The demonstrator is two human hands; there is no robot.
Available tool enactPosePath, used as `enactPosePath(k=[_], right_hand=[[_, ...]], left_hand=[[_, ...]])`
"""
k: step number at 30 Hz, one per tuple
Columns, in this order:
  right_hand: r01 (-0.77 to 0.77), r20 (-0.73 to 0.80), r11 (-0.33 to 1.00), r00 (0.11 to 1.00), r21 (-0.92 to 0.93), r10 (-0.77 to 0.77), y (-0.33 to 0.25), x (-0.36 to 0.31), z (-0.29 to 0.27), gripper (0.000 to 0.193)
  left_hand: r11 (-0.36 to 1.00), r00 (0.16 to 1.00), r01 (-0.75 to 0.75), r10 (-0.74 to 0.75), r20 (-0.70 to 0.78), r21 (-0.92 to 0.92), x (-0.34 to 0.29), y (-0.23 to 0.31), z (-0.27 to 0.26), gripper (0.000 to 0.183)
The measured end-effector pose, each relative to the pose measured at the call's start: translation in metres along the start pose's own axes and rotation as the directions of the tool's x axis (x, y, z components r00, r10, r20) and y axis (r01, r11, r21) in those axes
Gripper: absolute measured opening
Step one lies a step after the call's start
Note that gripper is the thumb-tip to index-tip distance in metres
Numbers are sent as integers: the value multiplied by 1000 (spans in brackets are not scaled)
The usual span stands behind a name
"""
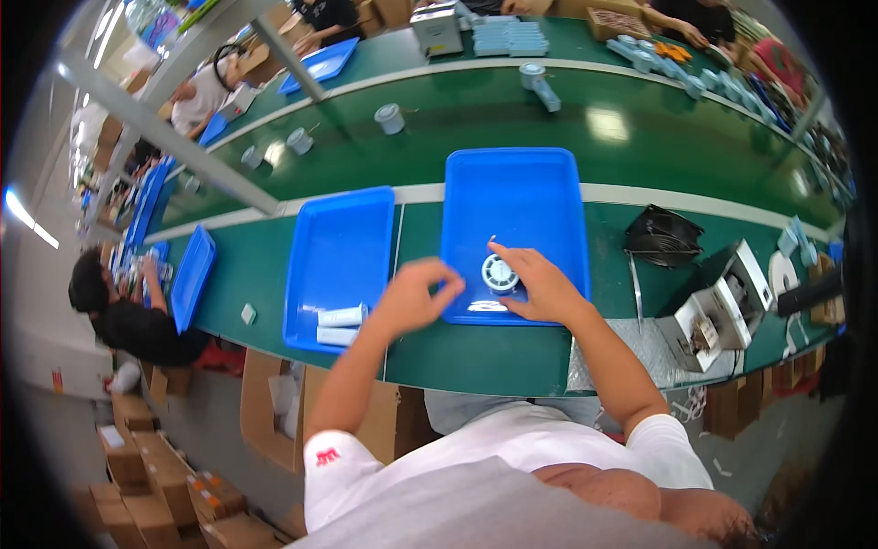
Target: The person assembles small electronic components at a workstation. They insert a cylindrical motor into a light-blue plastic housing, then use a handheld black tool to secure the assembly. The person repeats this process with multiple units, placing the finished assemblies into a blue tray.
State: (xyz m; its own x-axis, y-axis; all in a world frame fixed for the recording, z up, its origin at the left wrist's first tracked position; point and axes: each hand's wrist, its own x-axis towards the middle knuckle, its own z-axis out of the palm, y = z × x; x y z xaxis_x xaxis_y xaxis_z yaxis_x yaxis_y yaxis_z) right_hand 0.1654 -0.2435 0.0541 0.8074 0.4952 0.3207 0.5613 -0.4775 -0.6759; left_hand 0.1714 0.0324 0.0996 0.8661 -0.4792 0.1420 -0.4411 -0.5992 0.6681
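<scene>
A round, light-blue fan head (499,274) with a spoked face sits over the near part of a blue tray (512,165). My right hand (547,288) has its thumb and fingers closed around that part from the right. A short thin wire sticks up by its fingertips. To the left, my left hand (413,295) hovers beside the tray's left edge, holding nothing, thumb and fingers apart and a little blurred. Another blue tray (340,220) further left carries light-blue handle pieces (343,317) in its near corner.
A conveyor belt (476,110) runs behind the trays, carrying several light-blue fan parts (390,118). At right stand a black round fan (663,236) and a grey-white machine (709,325). Co-workers sit across the belt and at left (137,311). Cardboard boxes (155,457) are stacked lower left.
</scene>
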Motion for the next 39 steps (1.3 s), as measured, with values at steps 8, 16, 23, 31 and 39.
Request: enactPosePath(k=[8, 16, 23, 31, 39], right_hand=[[-21, 5, 1000, 1000, -6, 21, -2, 2, -1, 81], [1, 23, 994, 1000, -109, 1, -3, 5, -2, 78], [-92, -191, 988, 979, -121, 68, 8, -5, -3, 74], [-41, -200, 996, 980, -79, 24, 7, -11, -21, 73], [191, -327, 967, 915, -168, -237, -45, -15, 2, 69]], left_hand=[[847, 822, 258, 60, -566, 465, 197, -168, -59, 58], [823, 734, 513, -273, -621, 244, 285, -245, -81, 79], [978, 948, -208, 204, -244, 9, 182, -78, -16, 67], [905, 931, -204, 298, -213, 374, 81, 7, 35, 79], [791, 945, -61, -150, -290, -609, -15, 56, 94, 66]])
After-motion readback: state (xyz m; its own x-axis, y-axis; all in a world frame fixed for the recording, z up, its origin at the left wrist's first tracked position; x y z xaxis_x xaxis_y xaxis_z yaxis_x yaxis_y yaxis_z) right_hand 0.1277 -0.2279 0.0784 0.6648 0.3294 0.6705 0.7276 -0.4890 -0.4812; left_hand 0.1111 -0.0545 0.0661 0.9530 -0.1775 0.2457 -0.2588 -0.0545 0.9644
